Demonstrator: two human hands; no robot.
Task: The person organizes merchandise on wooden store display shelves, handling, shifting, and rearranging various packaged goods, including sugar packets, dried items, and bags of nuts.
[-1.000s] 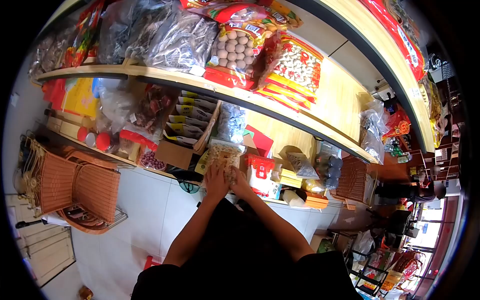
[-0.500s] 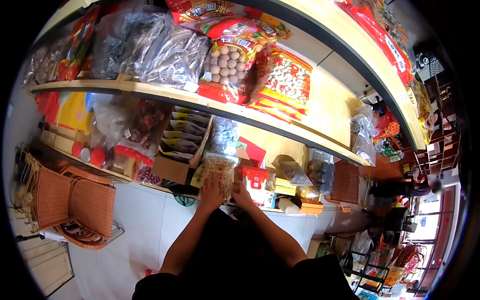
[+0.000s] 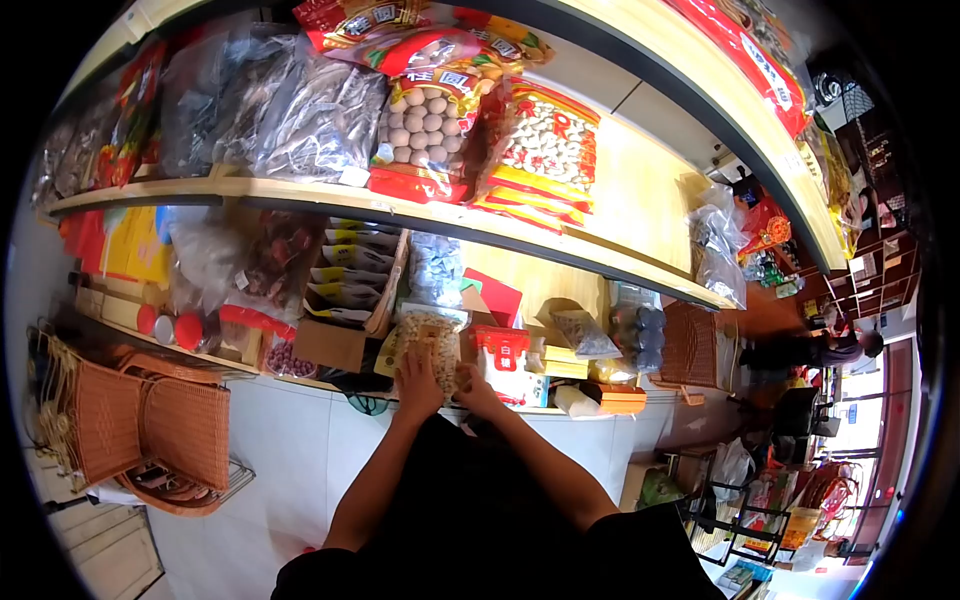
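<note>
A clear plastic bag of small pale pieces [image 3: 432, 329], perhaps nuts or seeds, lies on the lower shelf in front of me. Flat on its near part rests my left hand [image 3: 418, 386], fingers stretched out and a little apart. My right hand [image 3: 478, 392] is closed at the bag's right edge, its fingers curled and apparently pinching the plastic; the fingertips are partly hidden. Just right of it stands a red and white packet [image 3: 503, 362]. Behind the bag is a bag of blue-grey packets [image 3: 436, 268]. An open cardboard box of sachets [image 3: 350, 270] sits to the left.
Above runs a wooden shelf edge [image 3: 400, 208] carrying a bag of round brown fruits [image 3: 425, 128] and a bag of white nuts [image 3: 545, 145]. Dark bottles [image 3: 637, 335] stand at right. Wicker chairs [image 3: 185, 425] are at left. Another person [image 3: 820, 350] is far right.
The view has shifted slightly, so the shelves appear further left. Both hands stay at the bag; my right hand's fingers have moved slightly along its edge.
</note>
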